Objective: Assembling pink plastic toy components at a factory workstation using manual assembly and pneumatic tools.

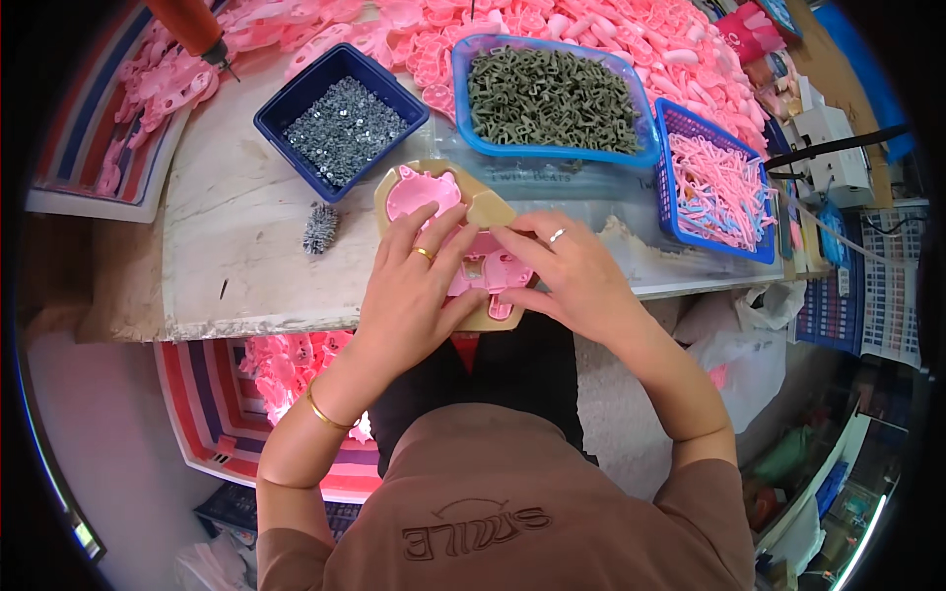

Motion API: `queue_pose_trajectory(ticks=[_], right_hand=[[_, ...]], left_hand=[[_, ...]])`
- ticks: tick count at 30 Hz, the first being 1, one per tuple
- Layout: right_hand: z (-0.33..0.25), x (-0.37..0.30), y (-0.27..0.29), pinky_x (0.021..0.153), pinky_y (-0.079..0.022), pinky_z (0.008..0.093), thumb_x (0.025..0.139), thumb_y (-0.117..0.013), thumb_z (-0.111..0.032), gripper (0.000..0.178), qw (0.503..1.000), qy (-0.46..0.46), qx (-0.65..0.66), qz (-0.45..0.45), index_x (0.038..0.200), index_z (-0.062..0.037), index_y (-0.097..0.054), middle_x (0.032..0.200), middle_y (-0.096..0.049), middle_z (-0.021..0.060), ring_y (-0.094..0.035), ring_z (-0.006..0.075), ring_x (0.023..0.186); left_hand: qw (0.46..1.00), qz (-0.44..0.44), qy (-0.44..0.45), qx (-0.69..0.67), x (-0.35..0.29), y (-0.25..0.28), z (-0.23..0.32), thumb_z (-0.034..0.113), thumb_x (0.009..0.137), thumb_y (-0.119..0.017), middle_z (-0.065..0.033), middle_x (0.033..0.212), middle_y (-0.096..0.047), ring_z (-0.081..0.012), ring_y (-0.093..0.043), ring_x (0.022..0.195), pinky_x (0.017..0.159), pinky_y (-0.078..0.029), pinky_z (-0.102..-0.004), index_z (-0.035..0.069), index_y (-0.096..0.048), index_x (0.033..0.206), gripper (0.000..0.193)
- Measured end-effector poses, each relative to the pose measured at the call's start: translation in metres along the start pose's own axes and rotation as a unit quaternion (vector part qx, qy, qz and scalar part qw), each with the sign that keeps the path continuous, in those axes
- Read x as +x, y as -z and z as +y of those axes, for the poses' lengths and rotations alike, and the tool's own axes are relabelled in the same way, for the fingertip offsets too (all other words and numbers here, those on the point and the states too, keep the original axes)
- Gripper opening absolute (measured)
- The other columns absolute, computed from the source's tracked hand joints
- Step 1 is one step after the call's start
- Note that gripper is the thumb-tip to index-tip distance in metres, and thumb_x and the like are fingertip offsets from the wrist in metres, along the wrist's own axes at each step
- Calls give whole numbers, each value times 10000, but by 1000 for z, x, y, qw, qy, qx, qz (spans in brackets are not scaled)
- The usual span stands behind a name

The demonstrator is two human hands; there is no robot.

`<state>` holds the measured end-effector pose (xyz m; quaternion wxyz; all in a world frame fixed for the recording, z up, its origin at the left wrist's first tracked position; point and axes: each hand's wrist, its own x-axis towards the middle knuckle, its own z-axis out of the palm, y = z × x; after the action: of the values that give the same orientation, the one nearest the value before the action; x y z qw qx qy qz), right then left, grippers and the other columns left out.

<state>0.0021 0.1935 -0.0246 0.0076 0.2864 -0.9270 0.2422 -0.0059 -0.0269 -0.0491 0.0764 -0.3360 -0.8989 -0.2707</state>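
At the near edge of the table a tan holding block (492, 210) carries a pink plastic shell (424, 191) with a round hollow and several molded recesses. My left hand (419, 271) lies over the shell's left side, its fingers stretched out and slightly apart across the pink surface, covering part of it. From the right, my right hand (572, 268) reaches in with bent fingers and thumb closed on the shell's right edge. Its fingertips are partly hidden, and whether a small part sits under them cannot be seen.
Behind the block stand a dark blue bin (286, 145) of small metal pieces, a blue tray (552, 152) of grey-green clips and a blue basket (669, 212) of pink and blue strips. A red power screwdriver (190, 28) hangs upper left. Pink parts (611, 39) heap behind.
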Motion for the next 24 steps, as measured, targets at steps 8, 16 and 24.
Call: queue_pose_trajectory(ticks=[8,16,24], right_hand=[[57,32,22,757,-516,331,839,-694,-115,235,987,-66,84,124,1058,-30,-676,945,-666,125,-651,255,850],[119,100,18,716,-529,390,836,-678,-293,247,969,-226,-87,53,918,-65,-724,850,-706,118,-675,293,787],[156,101,27,673,-483,267,851,-692,-241,221,952,-250,165,69,956,-50,-729,783,-673,26,-585,102,703]], left_hand=[[999,-23,20,23,-5,-2,2,280,775,-729,-122,1400,-461,-379,-386,1289,1085,-326,-498,23,-530,1280,601],[999,-22,16,25,-3,-4,4,281,791,-720,-130,1408,-450,-385,-363,1314,1106,-302,-509,9,-512,1296,610],[999,-40,18,28,-1,1,5,294,787,-730,-129,1422,-443,-382,-371,1316,1110,-294,-521,14,-507,1305,630]])
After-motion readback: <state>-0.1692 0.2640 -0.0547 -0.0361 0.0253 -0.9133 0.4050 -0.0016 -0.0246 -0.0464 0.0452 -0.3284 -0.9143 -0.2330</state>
